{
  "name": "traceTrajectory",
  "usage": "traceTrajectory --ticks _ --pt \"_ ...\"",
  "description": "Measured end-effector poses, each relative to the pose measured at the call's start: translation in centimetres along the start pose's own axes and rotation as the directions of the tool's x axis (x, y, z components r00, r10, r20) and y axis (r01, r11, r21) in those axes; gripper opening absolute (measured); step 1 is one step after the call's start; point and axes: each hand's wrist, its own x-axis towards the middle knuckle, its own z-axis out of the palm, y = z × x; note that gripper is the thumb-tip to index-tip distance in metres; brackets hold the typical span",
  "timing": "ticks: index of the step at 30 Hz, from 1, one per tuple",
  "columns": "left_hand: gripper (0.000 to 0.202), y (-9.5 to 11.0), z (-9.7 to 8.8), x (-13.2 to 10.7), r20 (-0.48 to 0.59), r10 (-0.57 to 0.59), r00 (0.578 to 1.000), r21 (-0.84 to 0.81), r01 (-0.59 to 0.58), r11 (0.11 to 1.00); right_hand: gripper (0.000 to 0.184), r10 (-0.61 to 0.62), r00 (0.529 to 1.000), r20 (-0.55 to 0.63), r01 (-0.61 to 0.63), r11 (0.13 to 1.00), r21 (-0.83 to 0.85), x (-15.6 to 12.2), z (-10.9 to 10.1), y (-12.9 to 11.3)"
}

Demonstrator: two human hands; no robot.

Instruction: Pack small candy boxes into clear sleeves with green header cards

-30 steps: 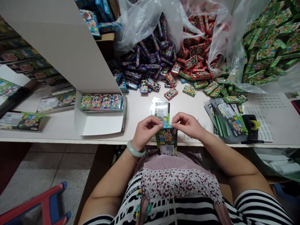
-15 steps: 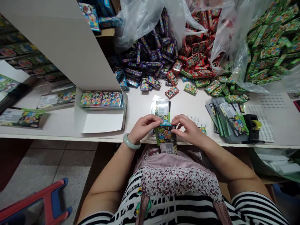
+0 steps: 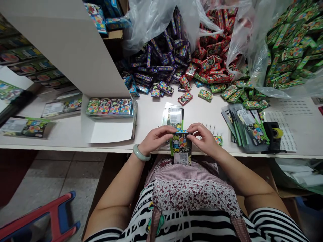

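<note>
Near the table's front edge, a dark printed plastic pouch with a green side edge hangs before the apron. My left hand, with a pale bangle on the wrist, pinches its upper left corner. At the upper right corner my right hand grips it between thumb and fingers. A narrow blue printed strip shows along the pouch's top between the fingertips; whether it is a small box inside I cannot tell. Just behind lies another printed pouch, flat on the table and partly covered.
To the left, an open white carton holds a row of small candy boxes. Loose purple boxes, red boxes and green boxes spill from plastic bags behind. At right are stacked pouches and a tape dispenser.
Both hands and the held pouch have shifted very slightly right in the picture. The grip stays much the same, and the other things have barely moved.
</note>
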Motion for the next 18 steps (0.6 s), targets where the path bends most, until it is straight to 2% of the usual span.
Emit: traceTrajectory --ticks 4,6,10,13,15,16,18 --pt "0.025 -1.5 1.1 -0.5 -0.122 -0.015 0.992 -0.068 0.007 0.998 0.002 -0.017 0.999 0.050 0.017 1.000 0.010 0.3 -0.1 0.6" --pt "0.030 -1.7 1.8 -0.2 -0.207 -0.024 0.978 -0.095 0.005 0.996 0.003 -0.007 1.000 0.023 0.005 0.998 0.062 0.8 0.0 0.8" --pt "0.022 -0.5 2.8 0.9 -0.312 0.021 0.950 -0.042 -0.036 0.998 0.006 0.011 0.994 -0.112 0.009 0.985 0.172 1.6 0.5 0.4" --pt "0.018 0.3 3.0 1.1 -0.303 0.008 0.953 -0.021 -0.015 1.000 0.009 0.028 0.995 -0.094 -0.007 0.975 0.220 1.6 0.2 0.7" --pt "0.019 0.2 3.0 0.9 -0.312 -0.027 0.950 -0.021 0.022 1.000 0.016 0.058 0.998 -0.014 -0.053 0.974 0.219 1.4 -1.2 2.0" --pt "0.019 0.1 3.0 0.7 -0.333 -0.040 0.942 -0.015 0.037 0.999 0.019 0.080 0.997 -0.011 -0.077 0.978 0.195 1.2 -2.3 2.9" --pt "0.019 -0.3 3.0 0.5 -0.395 -0.049 0.918 0.007 0.056 0.998 0.022 0.147 0.981 -0.130 -0.138 0.987 0.079 0.7 -5.3 5.2"
